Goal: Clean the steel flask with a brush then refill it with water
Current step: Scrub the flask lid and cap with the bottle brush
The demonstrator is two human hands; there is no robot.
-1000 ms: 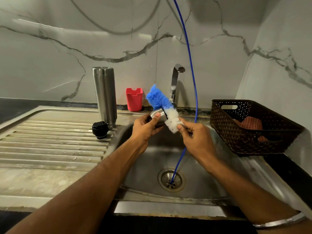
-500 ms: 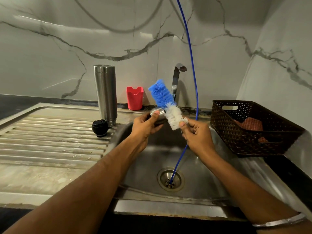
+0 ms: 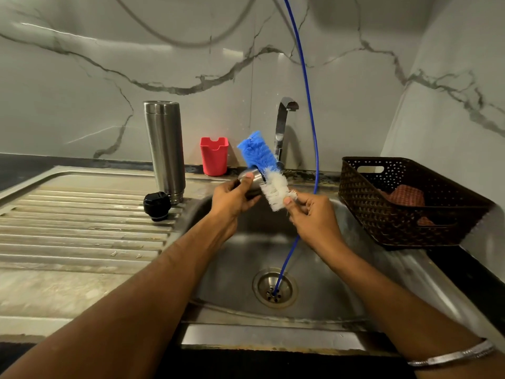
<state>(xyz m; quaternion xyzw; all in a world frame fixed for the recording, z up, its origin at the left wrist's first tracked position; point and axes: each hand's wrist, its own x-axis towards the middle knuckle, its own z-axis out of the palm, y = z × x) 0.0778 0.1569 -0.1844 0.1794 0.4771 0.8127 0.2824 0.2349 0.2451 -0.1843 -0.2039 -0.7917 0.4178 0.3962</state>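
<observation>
A tall steel flask [image 3: 164, 149] stands upright on the drainboard, open at the top. Its black stopper [image 3: 157, 205] lies in front of it. Over the sink basin my left hand [image 3: 232, 198] grips a small steel cup-shaped lid [image 3: 252, 175]. My right hand [image 3: 314, 214] pinches the lower end of a bottle brush [image 3: 266, 168] with blue bristles at the tip and white bristles below. The brush leans against the lid's rim.
A tap [image 3: 282, 127] rises behind the sink basin [image 3: 328, 283], and a blue hose [image 3: 308, 99] hangs down into the drain [image 3: 274, 289]. A red holder [image 3: 214, 155] sits at the wall. A dark woven basket [image 3: 404, 203] with cloths stands at the right.
Both hands with the lid and brush have risen slightly and the brush has tilted a little more upright. The flask and stopper have not moved.
</observation>
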